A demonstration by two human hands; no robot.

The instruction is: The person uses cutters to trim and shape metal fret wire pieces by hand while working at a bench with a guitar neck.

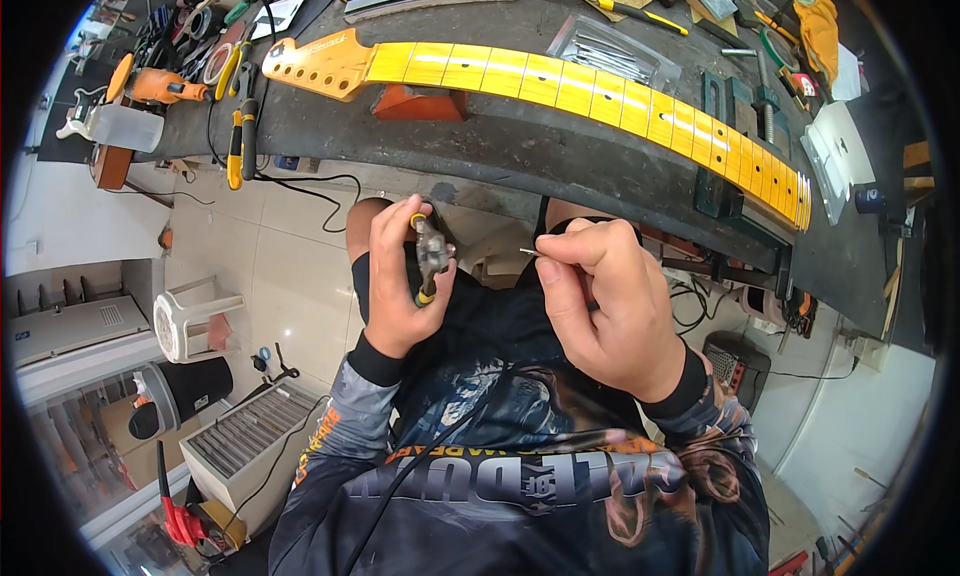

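My left hand (400, 276) is closed around a pair of pliers (433, 254) with yellow-and-black handles, their metal head tipped up toward me; the exact jaw type is hard to make out. Between thumb and forefinger, my right hand (615, 306) pinches a short, thin piece of metal wire (528, 251) whose end points toward the pliers. A gap separates the two. Both hands are above my lap, in front of the bench edge. On the bench beyond them lies a guitar neck (500, 73) with a glossy yellow fretted fingerboard facing up and its headstock to the left.
A red-brown block (420, 104) props the neck near its headstock; a dark vise (735, 191) is under the other end. Behind the neck is a clear bag of metal wires (615, 54). More pliers (240, 141) overhang the bench edge at left. A white stool (190, 321) stands on the floor.
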